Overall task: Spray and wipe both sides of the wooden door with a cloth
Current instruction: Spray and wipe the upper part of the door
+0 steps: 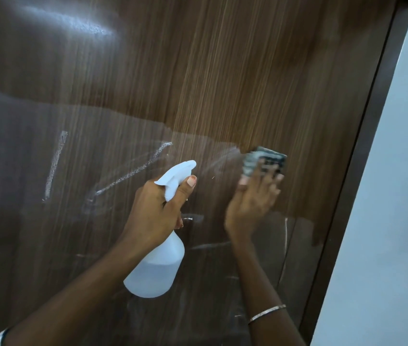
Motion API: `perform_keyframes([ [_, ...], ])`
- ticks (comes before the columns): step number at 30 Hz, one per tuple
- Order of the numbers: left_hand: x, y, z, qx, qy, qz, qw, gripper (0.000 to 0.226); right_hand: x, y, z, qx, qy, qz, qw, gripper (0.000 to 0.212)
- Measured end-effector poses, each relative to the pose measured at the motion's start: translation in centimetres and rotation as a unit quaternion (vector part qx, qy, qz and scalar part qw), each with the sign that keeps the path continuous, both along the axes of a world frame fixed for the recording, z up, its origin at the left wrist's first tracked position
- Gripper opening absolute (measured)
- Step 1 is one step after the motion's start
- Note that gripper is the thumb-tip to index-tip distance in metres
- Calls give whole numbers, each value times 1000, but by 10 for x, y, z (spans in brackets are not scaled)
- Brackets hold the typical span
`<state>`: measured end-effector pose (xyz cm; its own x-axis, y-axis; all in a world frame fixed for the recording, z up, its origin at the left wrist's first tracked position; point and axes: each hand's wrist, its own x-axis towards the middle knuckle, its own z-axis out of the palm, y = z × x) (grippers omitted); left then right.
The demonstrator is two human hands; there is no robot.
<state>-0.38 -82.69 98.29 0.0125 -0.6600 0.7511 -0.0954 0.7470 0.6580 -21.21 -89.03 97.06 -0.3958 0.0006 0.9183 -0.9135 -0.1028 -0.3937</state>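
Observation:
The wooden door [198, 71] fills most of the view, brown with vertical grain and wet streaks across it. My left hand [155, 211] grips the neck of a white spray bottle [156, 268], thumb up by the nozzle, which points right toward the door. A faint mist trails from the nozzle. My right hand [252, 198] presses a folded grey-blue cloth [264, 159] flat against the door, fingers spread over it; the hand and cloth are motion-blurred.
The dark door frame [362, 156] runs down the right side, with a pale wall [397, 196] beyond it. White wet marks and reflections show on the door's left and lower parts.

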Motion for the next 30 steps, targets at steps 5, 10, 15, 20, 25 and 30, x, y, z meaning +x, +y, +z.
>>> perform_keyframes([
  [5,2,2,2,-10,-3,-3,1000,56,28,3,11,63,163,77,982,54],
  [10,7,1,7,-16,2,-24,1000,61,-4,5,96,72,187,71,977,53],
  [15,12,-3,3,-16,16,-24,999,55,7,-2,67,44,173,43,983,52],
  [20,22,-3,-1,-25,8,-28,999,39,25,7,-58,92,247,56,963,51],
  [25,30,0,1,-22,10,-29,999,53,18,12,-9,121,248,61,959,53],
  [30,38,-1,1,-34,17,-28,999,60,26,6,97,97,195,67,974,53],
])
